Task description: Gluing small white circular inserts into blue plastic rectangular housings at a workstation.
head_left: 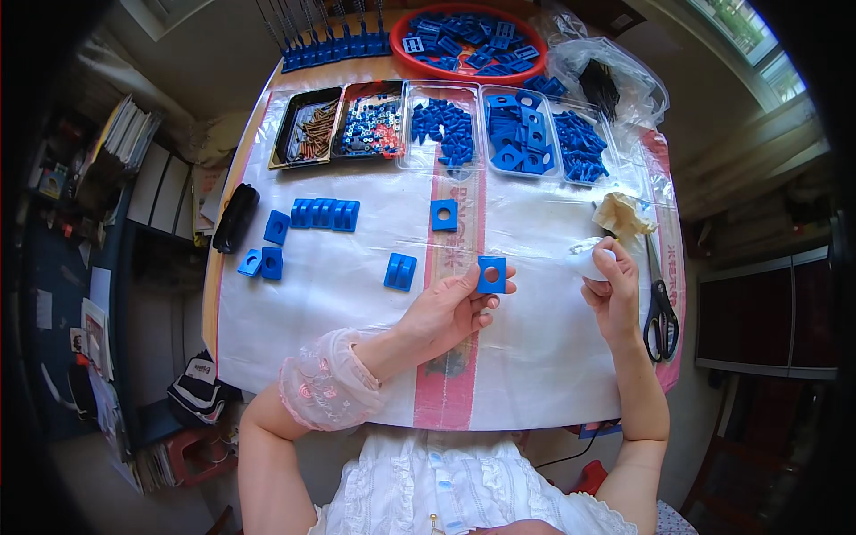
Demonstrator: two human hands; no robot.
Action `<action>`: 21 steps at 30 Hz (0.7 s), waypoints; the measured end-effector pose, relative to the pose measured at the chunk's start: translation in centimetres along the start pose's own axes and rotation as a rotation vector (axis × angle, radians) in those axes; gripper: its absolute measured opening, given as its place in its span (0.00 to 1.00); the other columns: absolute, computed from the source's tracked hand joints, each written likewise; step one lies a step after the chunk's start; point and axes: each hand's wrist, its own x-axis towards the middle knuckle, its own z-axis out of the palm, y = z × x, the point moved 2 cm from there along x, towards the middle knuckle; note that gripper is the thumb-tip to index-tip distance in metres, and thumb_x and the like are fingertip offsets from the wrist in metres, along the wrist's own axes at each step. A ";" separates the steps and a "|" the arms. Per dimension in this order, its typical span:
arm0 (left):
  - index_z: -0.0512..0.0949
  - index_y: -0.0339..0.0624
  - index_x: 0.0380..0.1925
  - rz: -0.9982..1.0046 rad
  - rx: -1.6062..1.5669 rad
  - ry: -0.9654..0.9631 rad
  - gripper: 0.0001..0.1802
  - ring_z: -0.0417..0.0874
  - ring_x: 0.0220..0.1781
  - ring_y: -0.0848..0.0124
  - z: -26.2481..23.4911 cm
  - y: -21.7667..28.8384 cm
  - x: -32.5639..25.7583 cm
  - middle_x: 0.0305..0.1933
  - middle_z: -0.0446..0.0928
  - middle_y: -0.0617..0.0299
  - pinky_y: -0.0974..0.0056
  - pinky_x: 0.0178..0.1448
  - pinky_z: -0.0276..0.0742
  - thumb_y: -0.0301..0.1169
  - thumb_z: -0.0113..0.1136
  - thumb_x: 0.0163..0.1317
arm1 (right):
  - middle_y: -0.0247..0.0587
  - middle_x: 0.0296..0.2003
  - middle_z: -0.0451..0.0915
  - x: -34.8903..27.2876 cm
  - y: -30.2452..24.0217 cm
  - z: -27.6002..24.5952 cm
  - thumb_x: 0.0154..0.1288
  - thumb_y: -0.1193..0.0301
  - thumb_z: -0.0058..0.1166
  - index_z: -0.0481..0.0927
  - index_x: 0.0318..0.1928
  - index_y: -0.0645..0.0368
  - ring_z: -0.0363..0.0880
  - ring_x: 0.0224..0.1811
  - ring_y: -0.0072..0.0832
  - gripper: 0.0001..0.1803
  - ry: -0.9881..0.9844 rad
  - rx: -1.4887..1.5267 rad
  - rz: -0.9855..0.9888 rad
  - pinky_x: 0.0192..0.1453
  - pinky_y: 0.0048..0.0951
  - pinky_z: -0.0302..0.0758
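Between the thumb and fingers of my left hand (pixel 448 312) is a blue square plastic plate (pixel 491 262) with a round hole, held just over the table's middle. My right hand (pixel 613 290), at the right, is closed around a soft-looking white thing (pixel 584 260); its kind is unclear. Beyond my left hand lies another holed blue plate (pixel 444 224), flat on the sheet. A blue piece with raised ridges (pixel 399 272) rests to the left of that hand. Farther left are a row of similar ridged pieces (pixel 325 215) and several loose holed plates (pixel 276 227).
Trays across the back hold screws (pixel 317 134), nuts (pixel 373 120) and blue parts (pixel 441 132). Behind them stands a red basin (pixel 399 55) of blue pieces. Black scissors (pixel 661 323) and crumpled beige paper (pixel 623 215) lie right; a black case (pixel 236 218) sits at the left edge.
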 end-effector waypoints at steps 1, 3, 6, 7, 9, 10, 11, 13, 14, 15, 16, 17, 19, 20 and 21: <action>0.69 0.37 0.64 0.001 -0.001 -0.001 0.28 0.72 0.43 0.79 0.0 0.0 0.0 0.54 0.75 0.62 0.71 0.46 0.72 0.49 0.44 0.76 | 0.19 0.19 0.64 0.0 0.0 0.0 0.68 0.69 0.57 0.73 0.33 0.51 0.52 0.16 0.07 0.07 0.000 0.000 0.000 0.19 0.16 0.46; 0.69 0.37 0.64 -0.002 0.007 0.000 0.28 0.72 0.43 0.79 0.1 0.1 0.0 0.54 0.75 0.62 0.71 0.46 0.72 0.49 0.44 0.76 | 0.19 0.19 0.64 0.0 0.0 0.0 0.68 0.69 0.57 0.73 0.33 0.51 0.52 0.16 0.07 0.07 -0.004 0.003 -0.004 0.19 0.16 0.46; 0.69 0.37 0.64 0.000 0.015 0.002 0.28 0.72 0.43 0.79 0.1 0.1 0.0 0.54 0.75 0.62 0.71 0.46 0.72 0.49 0.44 0.76 | 0.19 0.19 0.65 0.0 0.1 0.0 0.68 0.69 0.57 0.73 0.33 0.51 0.52 0.16 0.07 0.07 -0.005 0.004 -0.003 0.19 0.16 0.46; 0.69 0.38 0.64 0.001 0.017 0.003 0.28 0.72 0.43 0.79 0.1 0.0 0.0 0.54 0.75 0.62 0.71 0.46 0.72 0.49 0.44 0.76 | 0.19 0.19 0.65 0.0 0.1 0.0 0.68 0.69 0.57 0.73 0.33 0.51 0.52 0.16 0.07 0.07 -0.004 0.004 -0.002 0.19 0.16 0.46; 0.69 0.38 0.63 0.002 0.019 0.005 0.28 0.72 0.43 0.79 0.1 0.1 0.0 0.54 0.75 0.62 0.71 0.46 0.72 0.48 0.44 0.76 | 0.19 0.19 0.65 0.0 0.1 0.0 0.68 0.69 0.57 0.73 0.33 0.51 0.52 0.16 0.07 0.07 -0.005 0.005 -0.001 0.19 0.16 0.46; 0.69 0.38 0.63 0.002 0.019 0.007 0.28 0.72 0.43 0.79 0.1 0.1 0.0 0.54 0.75 0.62 0.71 0.46 0.72 0.48 0.44 0.76 | 0.19 0.19 0.65 0.0 0.1 0.0 0.68 0.69 0.57 0.73 0.33 0.51 0.52 0.16 0.07 0.07 -0.005 0.005 -0.001 0.19 0.16 0.46; 0.69 0.38 0.63 0.002 0.019 0.009 0.28 0.72 0.43 0.79 0.1 0.1 0.0 0.54 0.75 0.62 0.71 0.46 0.72 0.48 0.44 0.76 | 0.19 0.19 0.65 0.0 0.1 0.0 0.68 0.69 0.57 0.73 0.33 0.51 0.52 0.16 0.07 0.07 -0.002 0.003 0.000 0.19 0.16 0.46; 0.69 0.38 0.63 0.003 0.020 0.013 0.28 0.72 0.42 0.79 0.1 0.1 0.0 0.54 0.75 0.62 0.71 0.46 0.72 0.48 0.44 0.76 | 0.19 0.19 0.65 0.0 0.1 0.0 0.68 0.69 0.57 0.73 0.33 0.51 0.52 0.16 0.07 0.07 0.005 -0.002 0.003 0.19 0.16 0.46; 0.69 0.38 0.63 0.003 0.017 0.010 0.28 0.72 0.42 0.79 0.1 0.1 0.0 0.54 0.75 0.62 0.71 0.46 0.72 0.48 0.44 0.76 | 0.19 0.19 0.65 0.0 0.1 0.0 0.68 0.69 0.57 0.73 0.33 0.51 0.52 0.17 0.07 0.07 0.004 0.000 0.002 0.19 0.16 0.46; 0.69 0.38 0.63 0.002 0.013 0.007 0.28 0.72 0.42 0.79 0.1 0.1 0.0 0.54 0.75 0.62 0.71 0.46 0.72 0.48 0.44 0.76 | 0.19 0.19 0.65 0.0 0.0 0.0 0.68 0.69 0.57 0.73 0.33 0.51 0.52 0.17 0.07 0.07 0.002 0.003 0.000 0.19 0.16 0.46; 0.69 0.38 0.63 0.001 0.009 0.004 0.27 0.72 0.42 0.79 0.0 0.0 0.0 0.54 0.75 0.62 0.71 0.46 0.72 0.48 0.44 0.76 | 0.19 0.19 0.65 0.0 0.0 0.0 0.68 0.69 0.57 0.73 0.33 0.51 0.52 0.17 0.07 0.07 0.000 0.006 -0.001 0.19 0.16 0.46; 0.69 0.38 0.63 0.000 0.007 0.002 0.27 0.72 0.42 0.79 0.0 0.0 0.0 0.54 0.75 0.62 0.71 0.46 0.72 0.48 0.44 0.76 | 0.19 0.19 0.65 0.0 0.1 0.0 0.68 0.69 0.57 0.73 0.33 0.51 0.52 0.17 0.07 0.07 0.002 0.002 0.001 0.19 0.16 0.46; 0.69 0.38 0.63 -0.004 0.002 0.000 0.27 0.72 0.42 0.79 0.0 0.1 0.0 0.54 0.75 0.62 0.71 0.46 0.71 0.48 0.44 0.76 | 0.19 0.19 0.65 0.0 0.1 0.0 0.68 0.69 0.57 0.73 0.33 0.51 0.52 0.17 0.07 0.07 0.006 -0.005 0.004 0.19 0.16 0.46; 0.69 0.38 0.63 -0.004 0.004 0.001 0.28 0.72 0.42 0.79 0.0 0.1 0.0 0.54 0.75 0.62 0.71 0.46 0.71 0.48 0.44 0.76 | 0.19 0.19 0.65 0.0 0.1 0.0 0.68 0.69 0.57 0.73 0.32 0.51 0.52 0.17 0.07 0.07 0.006 -0.006 0.003 0.19 0.16 0.46; 0.69 0.38 0.63 -0.004 0.006 0.002 0.28 0.72 0.42 0.79 0.0 0.1 0.0 0.54 0.75 0.62 0.71 0.46 0.71 0.48 0.44 0.76 | 0.19 0.19 0.65 0.0 0.1 0.0 0.68 0.69 0.57 0.73 0.32 0.51 0.52 0.17 0.07 0.07 0.006 -0.007 0.001 0.19 0.16 0.46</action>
